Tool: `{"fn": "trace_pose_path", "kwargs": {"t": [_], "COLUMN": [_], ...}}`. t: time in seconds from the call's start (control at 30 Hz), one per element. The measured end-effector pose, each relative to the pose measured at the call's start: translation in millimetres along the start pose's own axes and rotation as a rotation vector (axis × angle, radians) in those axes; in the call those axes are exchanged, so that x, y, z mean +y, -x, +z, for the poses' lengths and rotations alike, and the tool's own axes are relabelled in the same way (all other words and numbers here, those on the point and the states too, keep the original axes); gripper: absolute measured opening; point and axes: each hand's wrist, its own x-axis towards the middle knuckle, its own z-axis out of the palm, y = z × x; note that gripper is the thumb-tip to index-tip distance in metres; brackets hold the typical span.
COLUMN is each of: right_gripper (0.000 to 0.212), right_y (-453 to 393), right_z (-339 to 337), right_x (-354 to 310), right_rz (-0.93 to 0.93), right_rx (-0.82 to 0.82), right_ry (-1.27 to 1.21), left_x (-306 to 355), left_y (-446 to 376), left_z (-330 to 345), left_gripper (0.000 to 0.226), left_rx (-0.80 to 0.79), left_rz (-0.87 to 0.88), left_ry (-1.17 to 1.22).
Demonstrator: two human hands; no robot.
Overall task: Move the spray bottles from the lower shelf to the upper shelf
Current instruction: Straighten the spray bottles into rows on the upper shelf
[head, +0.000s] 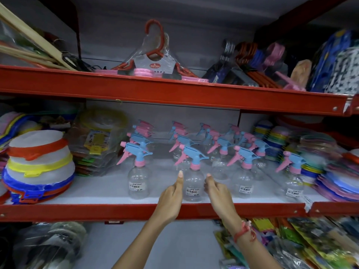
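Note:
Several clear spray bottles with blue-and-pink trigger heads stand in rows on the lower shelf (97, 189). The front middle bottle (192, 183) stands between my two hands. My left hand (171, 197) is just left of it, fingers curled and thumb up, and holds nothing. My right hand (217, 191) is just right of it, fingers apart and close to the bottle's side, not gripping it. Other front bottles stand to the left (138, 179) and right (243, 183). The upper shelf (174, 92) has a red front edge.
Packs of hangers (155, 63) and bags fill the upper shelf. Stacked round lidded strainers (38, 162) sit at the left of the lower shelf, with coloured plates (330, 171) at the right. Packaged goods lie on the shelf below.

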Motion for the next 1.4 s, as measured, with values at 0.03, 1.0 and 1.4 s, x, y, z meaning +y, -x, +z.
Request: {"fn": "trace_pose_path", "kwargs": {"t": [0.03,1.0,1.4], "right_gripper": [0.062,0.052,0.065], "right_y": [-1,-46,-45], "right_z": [1,-122,-110], "right_x": [-2,60,52], "right_rz": [0.007,0.035,0.066], "right_rx": [-0.017,0.139,-0.060], "right_ry": [0.007,0.015,0.091], "left_x": [0,38,45], "left_y": [-1,-24,-33], "left_z": [1,123,129], "left_gripper": [0.062,0.080,0.119], "left_rx": [0.005,0.001,-0.124], "left_rz": [0.002,0.011,-0.094], "left_ry": [-0.005,0.153,0.014]}}
